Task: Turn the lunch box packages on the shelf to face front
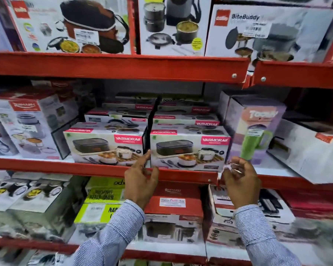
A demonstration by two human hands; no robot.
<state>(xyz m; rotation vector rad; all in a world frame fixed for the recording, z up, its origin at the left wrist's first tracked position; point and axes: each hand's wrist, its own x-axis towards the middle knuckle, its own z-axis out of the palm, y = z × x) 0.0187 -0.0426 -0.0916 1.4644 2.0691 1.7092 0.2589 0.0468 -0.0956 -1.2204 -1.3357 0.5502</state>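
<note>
Two white lunch box packages with pink brand labels stand side by side on the middle orange shelf (85, 167), printed fronts facing me: the left package (104, 148) and the right package (188, 150). More of the same boxes are stacked behind them. My left hand (140, 181) is open, its fingertips at the lower left corner of the right package, by the gap between the two. My right hand (240, 181) is open just off that package's lower right corner, holding nothing.
A purple tumbler box (258, 129) stands right of the packages and a tilted white lunch carrier box (27, 127) stands to their left. Larger boxes fill the top shelf (123, 66). A red box (173, 198) and green boxes (102, 194) sit below.
</note>
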